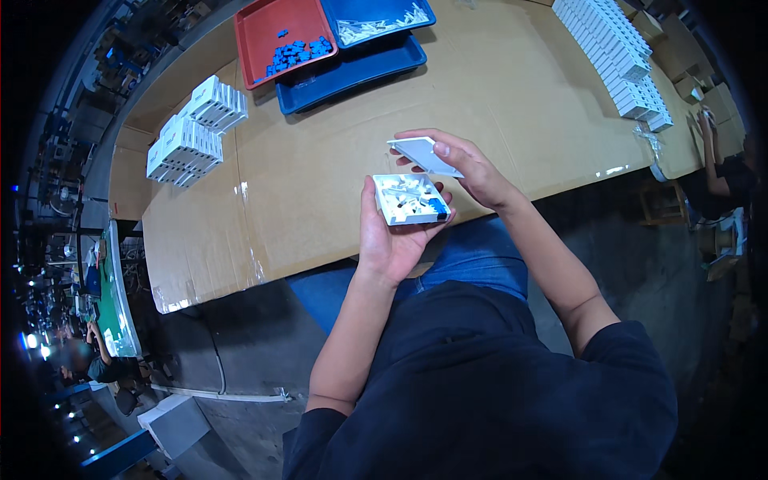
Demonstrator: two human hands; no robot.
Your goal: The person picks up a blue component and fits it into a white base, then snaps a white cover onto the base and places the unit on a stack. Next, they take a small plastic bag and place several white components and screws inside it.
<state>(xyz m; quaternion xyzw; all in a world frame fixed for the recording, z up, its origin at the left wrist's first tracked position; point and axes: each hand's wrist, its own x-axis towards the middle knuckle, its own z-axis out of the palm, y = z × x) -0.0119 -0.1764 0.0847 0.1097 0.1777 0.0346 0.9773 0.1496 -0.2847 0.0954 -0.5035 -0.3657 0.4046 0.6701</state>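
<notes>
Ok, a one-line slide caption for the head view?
Left hand cradles an open white square box; right hand holds its white cover above a cardboard-covered table.

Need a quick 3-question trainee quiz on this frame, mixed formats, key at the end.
1. True or false: the left hand holds the open white square box with its inside facing up.
2. What does the right hand hold? A) white flat cover B) blue tray C) red tray
3. Fill in: the small blue parts lie in the ___ tray.

Key: 1 true; 2 A; 3 red.
</notes>
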